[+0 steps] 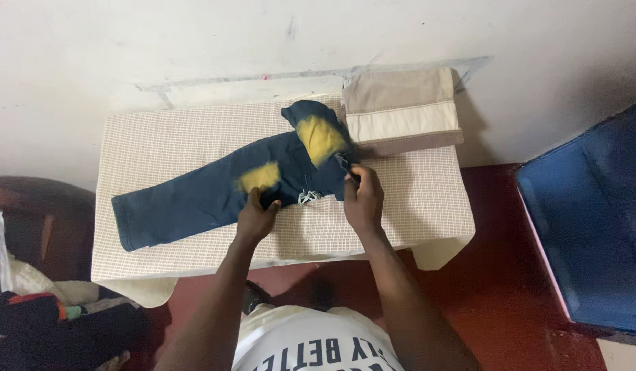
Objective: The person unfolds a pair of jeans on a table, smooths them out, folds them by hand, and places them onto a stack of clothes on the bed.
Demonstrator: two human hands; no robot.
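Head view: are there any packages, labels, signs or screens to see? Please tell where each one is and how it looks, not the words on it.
Packages, signs, screens: none in view.
Shirt print: bottom centre, on the person's white shirt; a curved row of dark block letters, cut off by the picture's edge.
Jeans: on the checked table cover, under both hands; dark blue with yellow patches, no label visible.

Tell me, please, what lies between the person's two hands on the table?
In the head view, the dark blue jeans span that gap: a frayed, ripped patch sits between the left hand and the right hand.
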